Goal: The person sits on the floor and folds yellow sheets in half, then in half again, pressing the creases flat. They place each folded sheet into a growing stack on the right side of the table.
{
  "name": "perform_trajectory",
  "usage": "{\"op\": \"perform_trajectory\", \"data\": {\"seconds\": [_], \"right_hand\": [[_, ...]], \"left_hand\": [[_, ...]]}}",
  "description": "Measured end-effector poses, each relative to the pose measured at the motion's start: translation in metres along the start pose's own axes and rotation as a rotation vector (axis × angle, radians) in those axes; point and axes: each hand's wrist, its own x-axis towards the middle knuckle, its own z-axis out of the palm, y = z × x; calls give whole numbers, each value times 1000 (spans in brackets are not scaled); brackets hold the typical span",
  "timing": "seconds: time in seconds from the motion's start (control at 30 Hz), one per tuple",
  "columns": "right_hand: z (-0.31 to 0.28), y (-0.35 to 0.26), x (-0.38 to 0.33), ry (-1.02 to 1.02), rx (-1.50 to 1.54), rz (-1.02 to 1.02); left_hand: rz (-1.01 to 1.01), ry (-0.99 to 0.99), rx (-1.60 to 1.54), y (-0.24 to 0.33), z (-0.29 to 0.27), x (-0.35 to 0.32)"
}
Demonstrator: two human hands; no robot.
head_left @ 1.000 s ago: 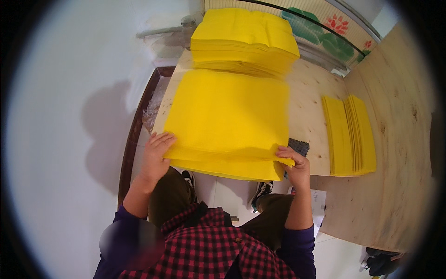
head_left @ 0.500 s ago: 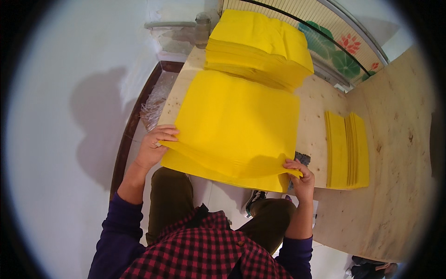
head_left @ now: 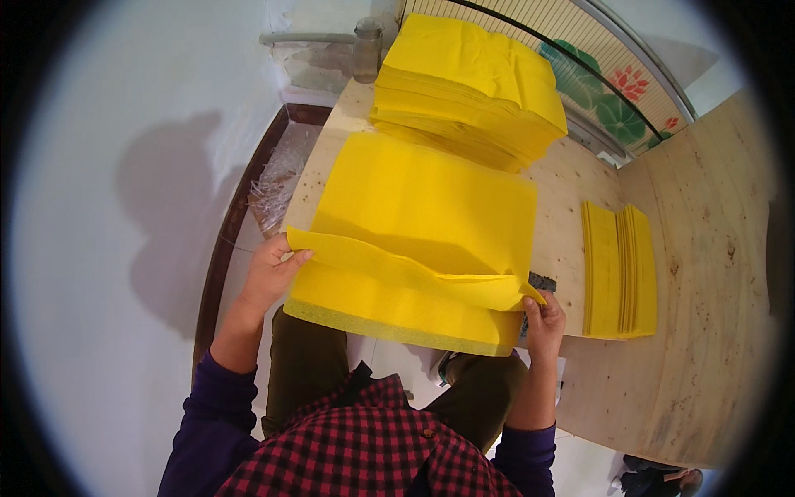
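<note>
The left hand (head_left: pixel 269 273) is pinching the near-left corner of the top yellow sheet (head_left: pixel 414 269), thumb on top and fingers curled under its edge. The right hand (head_left: pixel 542 323) is gripping the same sheet at its near-right corner, fingers closed over the paper. The two hands are standing well apart, one at each end of the sheet's near edge, and that edge is being held raised off the pile and curled back, so a fold is running across between them.

The sheet is lying on top of a flat pile of yellow paper (head_left: pixel 397 315), which is sitting at the near-left corner of the wooden bench (head_left: pixel 704 331) and overhanging its near edge above the person's lap. Under the pile's right near corner a small dark object (head_left: pixel 542 282) is showing, too hidden to identify.

Behind the pile, toward the far-left corner of the bench, a tall stack of yellow sheets (head_left: pixel 468 83) is resting, its near edge just beside the flat pile. To the right, well apart from the hands, a narrow stack of folded yellow strips (head_left: pixel 619 269) is lying near the bench's near edge.

Beyond the bench's far edge a patterned panel with lotus flowers (head_left: pixel 621 99) is leaning, and a grey pipe (head_left: pixel 310 37) is running along the white wall.
</note>
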Motion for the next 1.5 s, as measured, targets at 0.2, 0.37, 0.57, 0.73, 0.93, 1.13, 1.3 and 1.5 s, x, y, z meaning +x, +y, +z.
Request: {"op": "perform_trajectory", "data": {"seconds": [0.2,0.37,0.57,0.73,0.93,1.13,1.3,1.5], "right_hand": [[-1,-2,1,-20,11,-42],[-2,-4,3,-16,7,-34],[-3,-13,4,3,47,-143],[-7,-31,20,35,73,-202],[-23,-60,15,162,-15,-359],[-18,-36,-33,-16,-45,-312],[-12,-3,-49,7,20,-40],[-6,1,-42,45,-27,1]], "left_hand": [[13,36,-16,0,2,0],[34,9,-67,3,-1,4],[93,-14,-15,13,-5,10],[-42,48,13,37,-14,37],[170,65,113,69,-27,42],[184,-68,74,52,-16,-11],[66,-87,100,33,-12,-28],[-120,-31,85,32,-3,-30]]}}
